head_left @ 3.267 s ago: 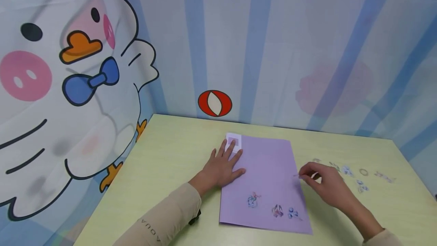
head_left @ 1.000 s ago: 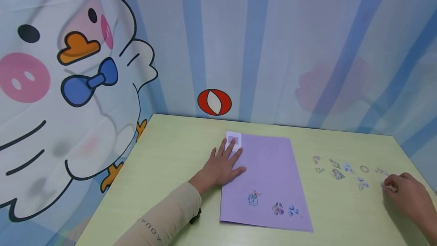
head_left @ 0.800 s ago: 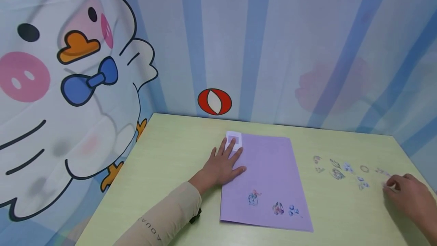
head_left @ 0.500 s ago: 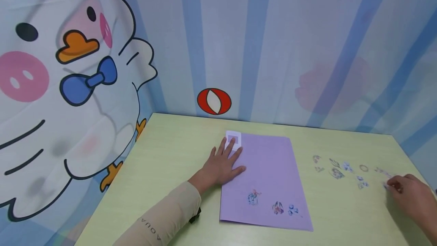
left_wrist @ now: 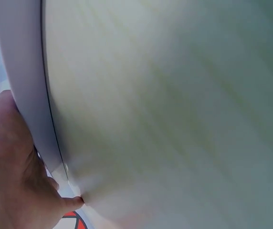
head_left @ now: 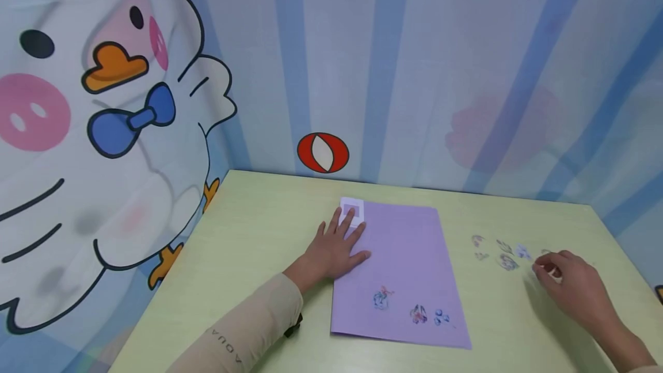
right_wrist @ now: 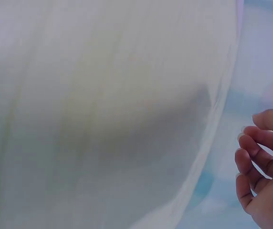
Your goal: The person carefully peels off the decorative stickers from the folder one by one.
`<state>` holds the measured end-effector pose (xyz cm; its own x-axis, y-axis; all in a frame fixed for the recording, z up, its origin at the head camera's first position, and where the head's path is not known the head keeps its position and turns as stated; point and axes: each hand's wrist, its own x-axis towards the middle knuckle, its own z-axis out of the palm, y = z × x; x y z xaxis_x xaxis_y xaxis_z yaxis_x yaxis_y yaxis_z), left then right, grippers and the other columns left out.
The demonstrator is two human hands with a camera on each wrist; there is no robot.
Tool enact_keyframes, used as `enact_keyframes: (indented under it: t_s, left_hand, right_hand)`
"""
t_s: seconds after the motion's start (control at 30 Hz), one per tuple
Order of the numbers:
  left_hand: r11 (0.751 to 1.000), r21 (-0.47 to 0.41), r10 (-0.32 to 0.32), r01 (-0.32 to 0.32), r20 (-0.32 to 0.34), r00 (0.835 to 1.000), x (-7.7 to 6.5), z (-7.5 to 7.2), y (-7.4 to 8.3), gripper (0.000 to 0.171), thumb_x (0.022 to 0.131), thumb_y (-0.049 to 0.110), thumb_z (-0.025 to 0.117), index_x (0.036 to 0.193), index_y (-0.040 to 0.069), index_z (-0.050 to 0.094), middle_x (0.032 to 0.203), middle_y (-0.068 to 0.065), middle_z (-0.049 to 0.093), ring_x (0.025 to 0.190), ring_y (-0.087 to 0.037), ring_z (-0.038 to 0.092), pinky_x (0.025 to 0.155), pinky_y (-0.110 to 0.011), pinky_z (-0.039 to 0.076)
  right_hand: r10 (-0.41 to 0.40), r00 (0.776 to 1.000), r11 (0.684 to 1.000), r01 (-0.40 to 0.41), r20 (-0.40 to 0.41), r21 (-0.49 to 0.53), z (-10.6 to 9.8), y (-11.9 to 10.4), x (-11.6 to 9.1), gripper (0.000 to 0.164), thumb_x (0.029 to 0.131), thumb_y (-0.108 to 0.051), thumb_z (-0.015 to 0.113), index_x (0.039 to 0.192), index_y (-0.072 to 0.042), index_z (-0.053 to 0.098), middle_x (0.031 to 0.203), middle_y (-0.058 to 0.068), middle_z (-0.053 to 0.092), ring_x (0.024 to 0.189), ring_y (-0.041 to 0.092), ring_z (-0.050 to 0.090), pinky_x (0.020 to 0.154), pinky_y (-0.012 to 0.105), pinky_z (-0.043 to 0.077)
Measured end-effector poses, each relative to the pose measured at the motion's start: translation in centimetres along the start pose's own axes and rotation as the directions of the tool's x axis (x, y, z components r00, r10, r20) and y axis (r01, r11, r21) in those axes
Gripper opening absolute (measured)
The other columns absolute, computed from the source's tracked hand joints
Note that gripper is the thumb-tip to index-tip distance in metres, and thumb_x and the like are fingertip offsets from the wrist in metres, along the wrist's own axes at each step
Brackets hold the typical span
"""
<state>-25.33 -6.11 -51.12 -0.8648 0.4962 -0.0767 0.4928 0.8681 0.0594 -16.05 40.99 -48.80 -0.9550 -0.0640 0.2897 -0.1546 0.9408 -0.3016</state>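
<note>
A purple sheet of paper [head_left: 399,258] lies on the pale table. My left hand [head_left: 331,252] rests on its left edge, fingers spread and straight, with fingertips on a white square [head_left: 353,201] that has a purple middle. Three small printed stickers show near the sheet's bottom: a flower-like one [head_left: 381,299], a dark reddish one [head_left: 418,314] and a blue one [head_left: 441,317]. To the right of the paper, my right hand [head_left: 572,286] pinches what seems a small, clear-edged sticker between thumb and forefinger; it is barely visible. In the right wrist view the right hand's fingers [right_wrist: 251,160] are curled.
Several loose stickers lie right of the paper, including a dark patterned one [head_left: 508,262] and a blue one [head_left: 523,252]. My right hand covers others. A cartoon duck backdrop [head_left: 331,73] stands behind the table [head_left: 269,206].
My right hand went from the paper's right edge to the far-right stickers, and has now come back left toward the sheet. My left hand has stayed on the paper.
</note>
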Motion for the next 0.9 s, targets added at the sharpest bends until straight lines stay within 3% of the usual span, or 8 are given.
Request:
enact_keyframes:
  t_s: [0.2, 0.43, 0.63, 0.77, 0.9]
  left_hand:
    - [1.000, -0.004, 0.021, -0.021, 0.001, 1.000, 0.1, -0.8, 0.1, 0.077, 0.108, 0.065, 0.036, 0.171, 0.024, 0.023, 0.179, -0.010, 0.003, 0.163, -0.041, -0.003, 0.125, -0.065, 0.018]
    - [0.999, 0.049, 0.004, -0.006, 0.029, 1.000, 1.2, -1.5, 1.3, 0.072, 0.107, 0.057, 0.040, 0.167, 0.018, 0.035, 0.176, -0.019, 0.015, 0.162, -0.046, 0.006, 0.128, -0.060, 0.014]
    - [0.996, 0.087, 0.028, -0.026, -0.029, 0.999, 2.3, -1.5, 2.6, 0.069, 0.105, 0.053, 0.043, 0.163, 0.016, 0.042, 0.174, -0.018, 0.024, 0.163, -0.039, 0.010, 0.129, -0.054, 0.014]
    - [0.995, 0.072, 0.070, -0.066, -0.054, 0.996, 2.4, -0.4, 2.8, 0.072, 0.108, 0.059, 0.037, 0.167, 0.019, 0.035, 0.177, -0.010, 0.017, 0.163, -0.035, 0.008, 0.130, -0.053, 0.013]
    - [0.991, 0.103, 0.093, -0.087, -0.055, 0.994, 2.4, 0.6, 2.9, 0.077, 0.107, 0.069, 0.028, 0.171, 0.025, 0.024, 0.178, -0.008, 0.012, 0.164, -0.034, 0.005, 0.130, -0.054, 0.009]
  right_hand:
    - [-0.125, 0.992, 0.990, 0.125, -0.005, 0.065, 1.4, -5.4, 0.6, 0.012, 0.096, -0.011, 0.077, 0.103, -0.001, 0.077, 0.088, 0.000, 0.065, 0.078, 0.022, 0.062, 0.063, 0.039, 0.049]
    - [-0.180, 0.982, 0.973, 0.170, 0.053, 0.153, 3.0, -11.8, 1.7, 0.016, 0.097, -0.013, 0.079, 0.109, -0.003, 0.078, 0.093, -0.002, 0.066, 0.083, 0.017, 0.063, 0.070, 0.037, 0.053]
    - [-0.281, 0.946, 0.933, 0.230, 0.162, 0.277, 5.1, -17.0, 1.8, 0.018, 0.096, -0.014, 0.079, 0.113, -0.008, 0.078, 0.103, -0.004, 0.067, 0.087, 0.009, 0.062, 0.073, 0.030, 0.055]
    - [-0.346, 0.917, 0.912, 0.278, 0.199, 0.301, 6.8, -19.8, 1.1, 0.022, 0.096, -0.018, 0.079, 0.116, -0.009, 0.077, 0.107, -0.005, 0.067, 0.089, 0.009, 0.064, 0.078, 0.033, 0.057]
    - [-0.383, 0.899, 0.901, 0.314, 0.212, 0.299, 7.9, -21.3, 0.5, 0.028, 0.094, -0.021, 0.081, 0.118, -0.007, 0.076, 0.107, -0.004, 0.066, 0.089, 0.009, 0.062, 0.078, 0.033, 0.056]
